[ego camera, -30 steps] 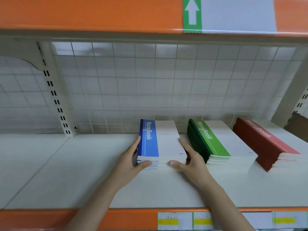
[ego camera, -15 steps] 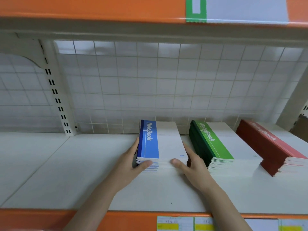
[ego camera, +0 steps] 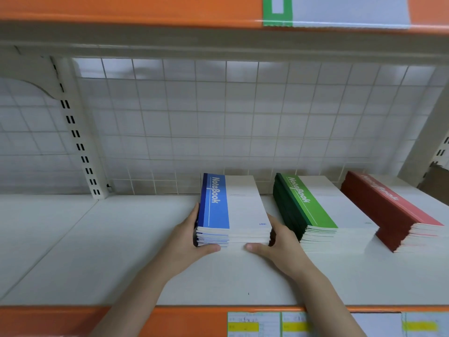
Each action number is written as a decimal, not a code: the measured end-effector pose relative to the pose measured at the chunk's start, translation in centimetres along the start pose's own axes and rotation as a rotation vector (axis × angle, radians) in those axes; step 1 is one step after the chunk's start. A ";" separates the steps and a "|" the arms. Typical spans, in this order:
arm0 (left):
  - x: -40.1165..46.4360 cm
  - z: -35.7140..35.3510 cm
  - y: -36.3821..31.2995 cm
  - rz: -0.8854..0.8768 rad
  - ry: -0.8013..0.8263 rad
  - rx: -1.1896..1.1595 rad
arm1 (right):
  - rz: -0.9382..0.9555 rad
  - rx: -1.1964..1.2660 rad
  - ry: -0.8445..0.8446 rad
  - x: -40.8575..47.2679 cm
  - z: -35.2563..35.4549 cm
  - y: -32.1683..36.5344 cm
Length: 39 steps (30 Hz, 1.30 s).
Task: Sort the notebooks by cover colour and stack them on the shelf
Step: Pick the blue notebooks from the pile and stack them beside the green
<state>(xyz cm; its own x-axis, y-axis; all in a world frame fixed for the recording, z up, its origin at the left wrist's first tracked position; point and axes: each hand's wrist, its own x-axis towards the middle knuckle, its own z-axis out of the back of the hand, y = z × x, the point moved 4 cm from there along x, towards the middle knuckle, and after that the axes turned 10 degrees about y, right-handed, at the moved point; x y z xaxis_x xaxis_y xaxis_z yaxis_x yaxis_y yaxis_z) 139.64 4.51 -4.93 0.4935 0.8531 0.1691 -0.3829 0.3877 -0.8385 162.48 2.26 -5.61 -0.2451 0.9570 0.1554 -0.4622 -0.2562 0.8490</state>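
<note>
Fingers [ego camera: 194, 215] of left hand [ego camera: 187, 239] lie along the blue notebook stack [ego camera: 230, 215] spine side, thumb at its front edge; right hand [ego camera: 279, 244] clasps the opposite side the same way. Stack sits on shelf [ego camera: 97, 251]. Green stack [ego camera: 315, 210] and red stack [ego camera: 393, 210] stand sorted further right. No loose notebooks visible; probably just squaring up left.

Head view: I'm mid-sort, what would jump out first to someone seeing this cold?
Three flat stacks on the white shelf board: the blue-covered notebook stack centre, the green-covered notebook stack to its right, the red-covered notebook stack far right. The left hand and right hand hold the blue stack's sides, thumbs at its front edge.
</note>
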 end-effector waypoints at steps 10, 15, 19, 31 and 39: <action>0.0 0.1 0.1 0.008 -0.043 -0.035 | 0.015 -0.039 -0.007 -0.1 0.1 0.5; 0.1 -0.1 0.2 0.018 -0.029 -0.111 | 0.015 -0.034 -0.041 -0.2 0.1 0.8; 0.1 0.0 0.6 0.026 -0.048 -0.145 | 0.002 -0.002 -0.041 -0.1 0.2 0.5; 0.2 0.1 0.6 0.033 -0.023 -0.138 | -0.005 -0.004 -0.021 -0.1 0.1 0.4; 0.2 0.0 0.8 0.032 -0.015 -0.088 | -0.007 -0.133 -0.043 0.0 0.1 0.4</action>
<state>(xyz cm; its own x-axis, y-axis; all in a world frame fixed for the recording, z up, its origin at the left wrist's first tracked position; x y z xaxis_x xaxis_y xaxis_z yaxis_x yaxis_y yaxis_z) 139.41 5.02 -5.55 0.4704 0.8699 0.1484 -0.3279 0.3284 -0.8858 162.40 2.14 -5.23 -0.2059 0.9629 0.1742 -0.5731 -0.2629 0.7762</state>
